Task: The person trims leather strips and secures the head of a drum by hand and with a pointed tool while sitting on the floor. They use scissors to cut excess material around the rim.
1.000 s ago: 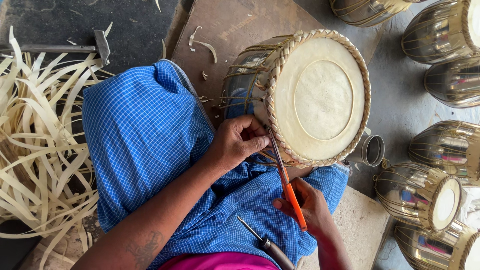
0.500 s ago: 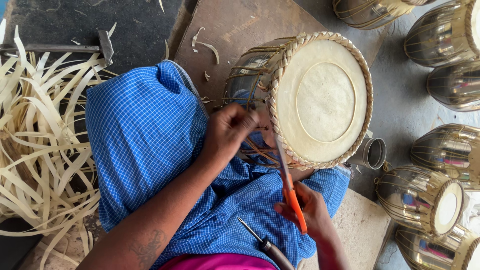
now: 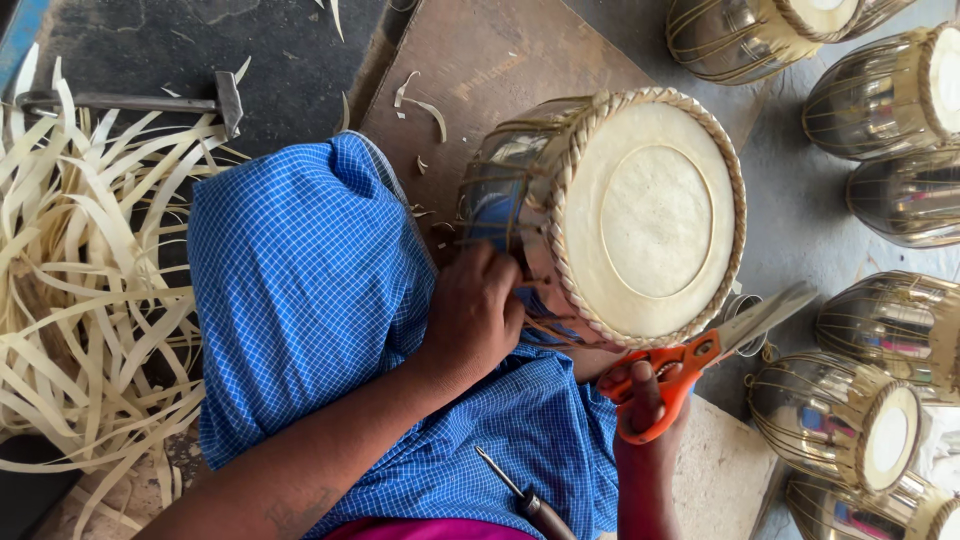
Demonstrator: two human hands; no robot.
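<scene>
The drum (image 3: 640, 215) rests on its side across the blue-clad lap, directly beyond the left hand (image 3: 472, 315), whose fingers are curled and pinching the lacing strips (image 3: 545, 325) at the lower rim. The right hand (image 3: 640, 400), just right of the left, has fingers closed through the orange scissors (image 3: 700, 355), blades slightly parted. Judged from this: head fitted and braided; lacing near the hand appears unfinished, trimming pending.

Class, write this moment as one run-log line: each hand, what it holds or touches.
left hand: gripping drum lacing | right hand: holding orange scissors, blades beside drum rim | awl: on blue cloth
</scene>
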